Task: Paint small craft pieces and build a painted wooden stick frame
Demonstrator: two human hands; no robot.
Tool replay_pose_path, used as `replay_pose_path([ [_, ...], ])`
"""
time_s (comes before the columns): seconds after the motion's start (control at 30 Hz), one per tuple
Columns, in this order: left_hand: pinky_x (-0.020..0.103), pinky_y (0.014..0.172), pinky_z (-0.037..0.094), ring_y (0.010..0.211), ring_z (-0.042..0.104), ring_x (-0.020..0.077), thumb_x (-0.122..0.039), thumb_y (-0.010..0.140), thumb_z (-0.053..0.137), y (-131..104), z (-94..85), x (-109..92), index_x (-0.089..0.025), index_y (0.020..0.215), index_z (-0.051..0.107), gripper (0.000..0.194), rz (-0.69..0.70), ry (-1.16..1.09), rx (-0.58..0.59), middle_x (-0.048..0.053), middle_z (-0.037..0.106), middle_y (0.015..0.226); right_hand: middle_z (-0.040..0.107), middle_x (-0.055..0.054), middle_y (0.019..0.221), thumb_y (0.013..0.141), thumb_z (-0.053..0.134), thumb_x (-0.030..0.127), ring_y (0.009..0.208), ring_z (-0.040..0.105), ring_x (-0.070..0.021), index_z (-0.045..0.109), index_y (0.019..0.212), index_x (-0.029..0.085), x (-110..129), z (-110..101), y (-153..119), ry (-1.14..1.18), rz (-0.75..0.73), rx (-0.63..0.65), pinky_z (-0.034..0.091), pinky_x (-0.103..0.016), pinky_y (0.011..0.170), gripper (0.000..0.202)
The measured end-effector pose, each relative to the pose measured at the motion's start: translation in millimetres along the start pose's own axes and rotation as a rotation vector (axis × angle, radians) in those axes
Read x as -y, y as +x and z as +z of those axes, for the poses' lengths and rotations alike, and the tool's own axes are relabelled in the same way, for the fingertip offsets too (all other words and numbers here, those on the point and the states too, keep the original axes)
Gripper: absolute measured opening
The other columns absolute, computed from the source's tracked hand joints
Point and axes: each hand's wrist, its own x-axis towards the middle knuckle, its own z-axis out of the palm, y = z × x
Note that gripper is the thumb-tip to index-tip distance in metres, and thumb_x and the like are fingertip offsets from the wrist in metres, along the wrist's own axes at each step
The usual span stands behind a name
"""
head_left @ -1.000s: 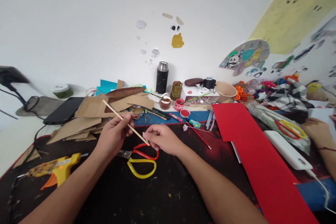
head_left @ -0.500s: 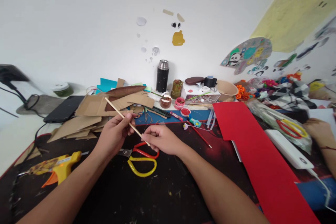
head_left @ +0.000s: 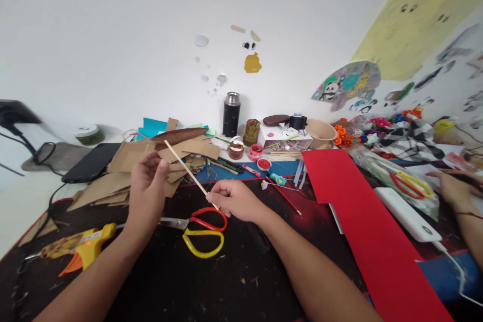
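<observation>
A thin wooden stick point(head_left: 187, 169) slants up and to the left, its lower end pinched in my right hand point(head_left: 234, 200). My left hand point(head_left: 148, 186) is off the stick, a little to its left, with thumb and fingers apart. Beneath the hands lie scissors point(head_left: 204, 244) with one red and one yellow handle; their blades point left and my left wrist partly covers the tips. Left of my left forearm rests a yellow hot glue gun point(head_left: 90, 244) with an orange trigger. Flat cardboard pieces point(head_left: 101, 181) are piled behind my left hand.
Red card point(head_left: 362, 221) lies on the right, beside a white power strip point(head_left: 407, 214). A black flask point(head_left: 231, 115), small paint pots point(head_left: 256, 151) and a red pencil point(head_left: 283, 195) are farther back. Another person's hand point(head_left: 455, 191) is at the right edge.
My left hand has let go of the stick and moved left, its fingers parting. The right hand keeps its pinch on the lower end. The view has shifted slightly.
</observation>
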Motion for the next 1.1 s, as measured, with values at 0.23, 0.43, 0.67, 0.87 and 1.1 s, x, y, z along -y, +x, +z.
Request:
replay_pose_path([
  [0.23, 0.064, 0.13, 0.03, 0.15, 0.052, 0.0395, -0.027, 0.097, 0.072, 4, -9.7, -14, -0.034, 0.115, 0.082, 0.022, 0.813, 0.701, 0.483, 0.007, 0.079, 0.136, 0.063, 0.005, 0.067, 0.102, 0.075, 0.037, 0.058, 0.053, -0.0115, 0.072, 0.087, 0.019, 3, -2, -2, -0.432, -0.095, -0.154, 0.033, -0.025, 0.058, 0.023],
  [0.43, 0.063, 0.129, 0.034, 0.135, 0.065, 0.0348, -0.025, 0.104, 0.062, 9, -12.2, -4, -0.029, 0.118, 0.082, 0.025, 1.023, 0.984, 0.61, 0.008, 0.084, 0.123, 0.068, 0.002, 0.071, 0.105, 0.074, 0.033, 0.063, 0.057, -0.0133, 0.074, 0.092, 0.02, 12, -3, -4, -0.753, -0.129, -0.168, 0.03, -0.027, 0.063, 0.018],
  [0.67, 0.053, 0.101, 0.05, 0.106, 0.069, 0.0335, -0.03, 0.108, 0.058, 11, -15.8, -2, -0.025, 0.112, 0.082, 0.025, 1.047, 1.076, 0.679, 0.009, 0.084, 0.106, 0.075, -0.002, 0.082, 0.107, 0.073, 0.034, 0.071, 0.062, -0.0167, 0.074, 0.098, 0.019, 12, -6, -5, -0.919, -0.165, -0.156, 0.03, -0.029, 0.064, 0.017],
  [0.87, 0.048, 0.089, 0.05, 0.099, 0.069, 0.0313, -0.032, 0.109, 0.056, 13, -17.5, 0, -0.025, 0.108, 0.082, 0.026, 1.026, 1.058, 0.725, 0.008, 0.083, 0.101, 0.074, -0.002, 0.08, 0.106, 0.072, 0.031, 0.07, 0.062, -0.0164, 0.075, 0.098, 0.02, 9, -8, -5, -0.84, -0.161, -0.203, 0.032, -0.029, 0.065, 0.014],
  [1.1, 0.043, 0.081, 0.052, 0.086, 0.068, 0.027, -0.029, 0.108, 0.059, 15, -16.3, -3, -0.022, 0.1, 0.078, 0.021, 0.962, 0.97, 0.573, 0.007, 0.081, 0.093, 0.062, 0.003, 0.068, 0.106, 0.063, 0.036, 0.063, 0.055, -0.0155, 0.073, 0.092, 0.021, 3, -22, 0, -0.477, -0.202, -0.475, 0.036, -0.028, 0.063, 0.022],
])
